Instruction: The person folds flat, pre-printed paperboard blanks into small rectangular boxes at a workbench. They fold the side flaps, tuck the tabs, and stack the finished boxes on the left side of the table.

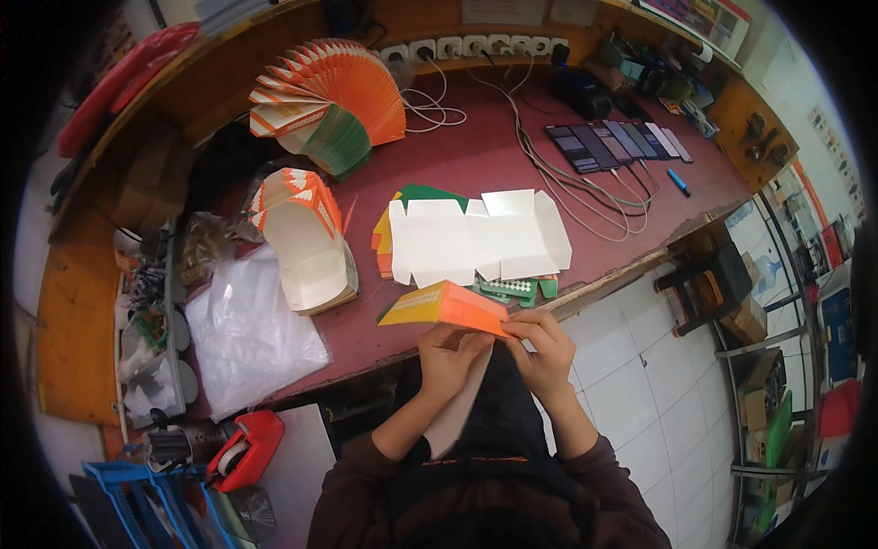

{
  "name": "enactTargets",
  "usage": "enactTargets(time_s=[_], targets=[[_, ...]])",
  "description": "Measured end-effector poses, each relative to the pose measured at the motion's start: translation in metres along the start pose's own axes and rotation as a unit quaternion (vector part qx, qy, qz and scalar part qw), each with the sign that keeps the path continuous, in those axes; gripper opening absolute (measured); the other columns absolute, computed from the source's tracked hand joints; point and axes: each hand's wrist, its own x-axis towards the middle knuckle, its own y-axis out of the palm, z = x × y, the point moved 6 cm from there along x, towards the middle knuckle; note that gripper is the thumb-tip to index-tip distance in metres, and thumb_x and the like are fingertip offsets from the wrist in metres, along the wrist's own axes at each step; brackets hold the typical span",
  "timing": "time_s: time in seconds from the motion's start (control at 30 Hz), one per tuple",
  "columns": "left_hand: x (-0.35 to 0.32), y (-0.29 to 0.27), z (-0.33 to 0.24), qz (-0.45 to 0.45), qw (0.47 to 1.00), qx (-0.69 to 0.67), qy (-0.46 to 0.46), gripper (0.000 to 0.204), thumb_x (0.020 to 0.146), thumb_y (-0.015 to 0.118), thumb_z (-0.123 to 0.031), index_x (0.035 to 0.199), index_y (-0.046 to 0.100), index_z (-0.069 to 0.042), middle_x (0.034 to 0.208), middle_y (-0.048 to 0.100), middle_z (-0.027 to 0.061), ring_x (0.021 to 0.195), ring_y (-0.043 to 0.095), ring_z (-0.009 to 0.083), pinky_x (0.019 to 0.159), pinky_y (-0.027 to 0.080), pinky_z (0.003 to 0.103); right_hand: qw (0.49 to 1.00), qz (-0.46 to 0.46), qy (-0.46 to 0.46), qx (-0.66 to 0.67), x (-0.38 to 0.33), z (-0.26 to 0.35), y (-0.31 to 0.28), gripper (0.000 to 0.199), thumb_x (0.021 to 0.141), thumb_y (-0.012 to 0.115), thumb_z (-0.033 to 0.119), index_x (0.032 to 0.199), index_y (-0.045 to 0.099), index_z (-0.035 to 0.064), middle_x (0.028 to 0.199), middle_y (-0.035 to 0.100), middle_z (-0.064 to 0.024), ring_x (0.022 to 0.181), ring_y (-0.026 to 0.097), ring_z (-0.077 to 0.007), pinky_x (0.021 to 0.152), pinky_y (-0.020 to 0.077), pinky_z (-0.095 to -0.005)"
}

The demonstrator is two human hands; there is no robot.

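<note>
My left grip [445,364] and my right grip [546,355] are both pinched nearly closed, thumbs against fingers, on the lower right edge of a folded orange-and-yellow card carton [448,304]. I hold it at the centre of the frame, in front of the near edge of the dark red surface [485,146]. A pale, flat panel [465,412] slants from below my fingers toward my lap; I cannot tell whether it belongs to the carton.

I take the step in hand to be folding: the carton looks partly shaped, and my fingertips meet at one edge, as if working a flap or crease. The next move, I judge, calls for one grip to steady the card walls while the other presses that edge home, lightly enough not to buckle them.

Just beyond my hands lies a pile of flat, white-faced card blanks [476,236], with green and orange edges showing beneath. Left of it stands a curved stack of white-and-orange card pieces [311,252], beside clear plastic bags [251,339]. Farther out, a broad fan of orange and green card pieces [366,91] spreads at upper left, and a row of dark phones [622,145] sits at upper right.
</note>
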Motion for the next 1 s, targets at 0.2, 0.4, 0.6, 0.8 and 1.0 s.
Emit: enactTargets(time_s=[0.2, 0.4, 0.6, 0.8, 1.0], targets=[[0.002, 0.003, -0.005, 0.051, 0.991, 0.064, 0.108, 0.023, 0.073, 0.077, -0.005, 0.092, 0.065, 0.000, 0.094, 0.066, 0.0057, 0.091, 0.060, 0.0138, 0.083, 0.046, 0.028, 0.959, -0.027, 0.189, 0.210, -0.010, -0.013, 0.011, 0.015, 0.077, 0.071, 0.001, 0.091, 0.069, 0.0021, 0.086, 0.064, -0.0076, 0.079, 0.063, -0.0174, 0.066, 0.0502, -0.0267], [0.003, -0.012, -0.003, -0.061, 0.984, 0.055, 0.160, 0.028, 0.076, 0.075, -0.006, 0.098, 0.059, 0.001, 0.096, 0.062, 0.0072, 0.086, 0.059, 0.0156, 0.079, 0.046, 0.027, 0.961, 0.099, 0.102, 0.235, -0.014, 0.016, 0.022, 0.042, 0.083, 0.069, 0.016, 0.122, 0.059, 0.0033, 0.106, 0.057, -0.0153, 0.105, 0.056, -0.0257, 0.082, 0.0487, -0.0312], [0.006, -0.002, -0.028, -0.158, 0.803, 0.435, 0.376, 0.033, 0.080, 0.069, -0.010, 0.106, 0.051, -0.001, 0.087, 0.058, 0.0109, 0.079, 0.059, 0.0221, 0.071, 0.046, 0.030, 0.895, 0.260, 0.312, 0.185, -0.038, 0.005, 0.038, 0.058, 0.084, 0.067, 0.017, 0.133, 0.040, 0.0021, 0.098, 0.061, -0.0197, 0.085, 0.063, -0.0272, 0.069, 0.0521, -0.0332], [-0.016, 0.023, -0.022, 0.148, 0.829, 0.410, 0.350, 0.020, 0.076, 0.072, -0.012, 0.083, 0.054, -0.005, 0.076, 0.053, 0.0089, 0.064, 0.056, 0.0229, 0.057, 0.043, 0.031, 0.930, 0.127, 0.340, 0.059, -0.029, -0.044, 0.010, 0.013, 0.088, 0.063, 0.010, 0.084, 0.061, -0.0020, 0.062, 0.063, -0.0043, 0.052, 0.057, -0.0063, 0.045, 0.0418, -0.0221], [-0.016, 0.012, -0.010, 0.044, 0.905, 0.367, 0.210, 0.016, 0.078, 0.071, -0.006, 0.072, 0.057, -0.002, 0.067, 0.059, 0.0083, 0.063, 0.061, 0.0131, 0.058, 0.047, 0.028, 0.947, 0.032, 0.279, 0.155, -0.024, -0.032, 0.010, 0.005, 0.083, 0.066, 0.001, 0.084, 0.063, -0.0021, 0.073, 0.065, -0.0064, 0.058, 0.061, -0.0101, 0.053, 0.0509, -0.0236]])
